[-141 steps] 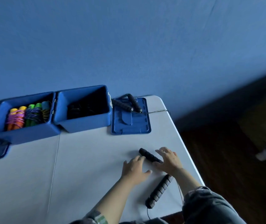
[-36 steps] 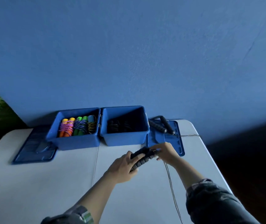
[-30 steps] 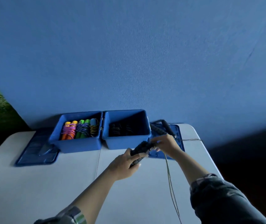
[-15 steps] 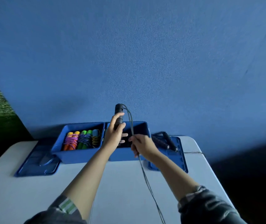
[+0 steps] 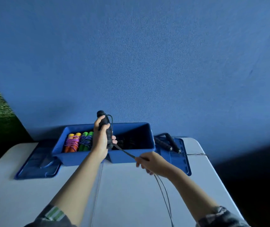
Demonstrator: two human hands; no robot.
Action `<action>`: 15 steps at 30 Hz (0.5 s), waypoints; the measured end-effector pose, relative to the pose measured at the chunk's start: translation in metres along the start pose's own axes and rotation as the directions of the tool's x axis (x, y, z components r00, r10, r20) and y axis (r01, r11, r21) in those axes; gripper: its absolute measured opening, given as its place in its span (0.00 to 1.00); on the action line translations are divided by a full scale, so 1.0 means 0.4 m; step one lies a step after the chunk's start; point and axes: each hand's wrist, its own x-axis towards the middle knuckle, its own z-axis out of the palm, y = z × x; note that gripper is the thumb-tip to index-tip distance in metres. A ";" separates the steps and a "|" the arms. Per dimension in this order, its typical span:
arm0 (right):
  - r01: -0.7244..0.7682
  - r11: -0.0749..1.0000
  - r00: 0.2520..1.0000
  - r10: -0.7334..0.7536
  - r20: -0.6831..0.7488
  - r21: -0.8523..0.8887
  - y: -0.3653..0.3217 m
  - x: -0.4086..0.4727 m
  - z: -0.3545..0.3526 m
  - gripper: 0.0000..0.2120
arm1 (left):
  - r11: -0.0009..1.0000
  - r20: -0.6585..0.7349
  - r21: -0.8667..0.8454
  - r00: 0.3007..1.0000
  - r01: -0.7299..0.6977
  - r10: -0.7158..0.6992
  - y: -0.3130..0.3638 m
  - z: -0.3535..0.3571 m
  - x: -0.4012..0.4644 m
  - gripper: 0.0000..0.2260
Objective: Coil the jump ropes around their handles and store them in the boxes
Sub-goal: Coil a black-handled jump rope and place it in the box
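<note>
My left hand (image 5: 100, 140) grips the black jump rope handles (image 5: 105, 126) upright in front of the two blue boxes. The thin black rope (image 5: 125, 153) runs taut from the handles' lower end to my right hand (image 5: 152, 163), which pinches it; two strands hang from that hand toward the table's near edge. The left blue box (image 5: 60, 152) holds coiled orange, yellow and green ropes (image 5: 78, 140). The right blue box (image 5: 149, 138) holds dark coiled ropes, hard to make out. Another black jump rope (image 5: 169, 143) lies on the right blue lid (image 5: 182, 158).
A second blue lid (image 5: 37, 164) lies left of the boxes. The white table (image 5: 126, 194) ends at its right edge (image 5: 213, 169), with dark floor beyond. A blue wall stands close behind the boxes.
My right hand has pulled the rope down and to the right, away from the handles, drawing it taut. My left hand still holds the handles upright in about the same place.
</note>
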 end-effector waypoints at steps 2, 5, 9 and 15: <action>-0.006 1.000 0.999 0.006 0.044 -0.005 0.008 -0.021 -0.024 0.15 | 1.000 -0.021 0.016 1.000 -0.015 0.016 0.006 -0.022 0.007 0.16; -0.111 0.992 0.962 0.092 0.258 0.061 0.007 -0.052 -0.044 0.10 | 0.997 -0.056 0.061 0.998 -0.036 0.039 0.016 -0.054 0.019 0.16; -0.059 0.992 0.990 0.072 0.122 -0.109 0.021 -0.049 -0.072 0.12 | 0.986 -0.044 0.151 0.996 -0.074 0.082 0.023 -0.071 0.022 0.16; -0.084 0.954 0.986 0.122 0.115 -0.287 -0.028 -0.054 -0.149 0.13 | 0.947 0.027 0.273 0.985 -0.171 0.170 0.035 -0.073 0.013 0.14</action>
